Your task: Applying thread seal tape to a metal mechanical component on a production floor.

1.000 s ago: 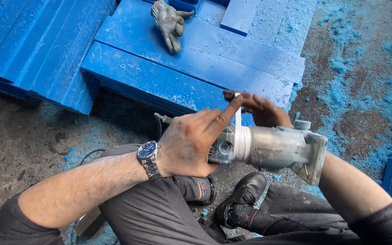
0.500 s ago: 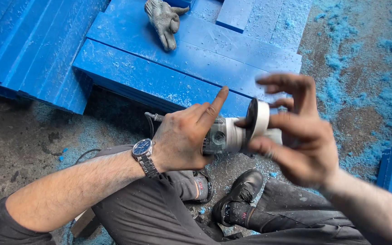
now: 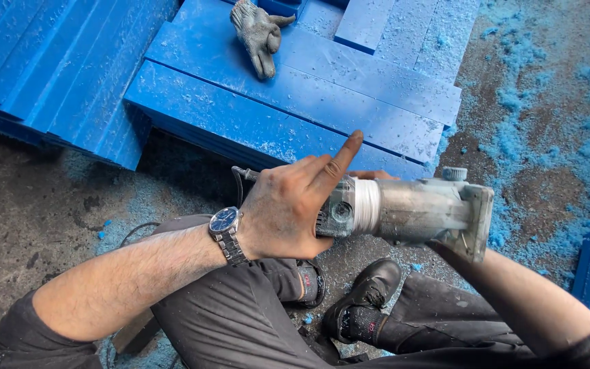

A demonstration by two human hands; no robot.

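My left hand [image 3: 285, 215] grips the rear end of a grey, dusty hand-held power tool [image 3: 411, 208], index finger stretched out along its top. The tool lies level above my lap, its flat base pointing right. My right hand [image 3: 375, 175] is mostly hidden behind and under the tool. Only its fingertips show over the tool's top edge, and its forearm comes up from the lower right. A wristwatch [image 3: 227, 229] sits on my left wrist. The tool's black cable [image 3: 240, 181] leaves its rear end.
Thick blue slabs [image 3: 295, 96] lie on the ground ahead with a grey work glove [image 3: 257, 31] on them. More blue boards [image 3: 56, 75] are stacked at left. Blue shavings [image 3: 520, 102] cover the ground at right. My black shoes [image 3: 367, 294] are below the tool.
My right hand, spread open in front of the tool half a second ago, has dropped behind and under it. The tool's body and base are in plain view again.
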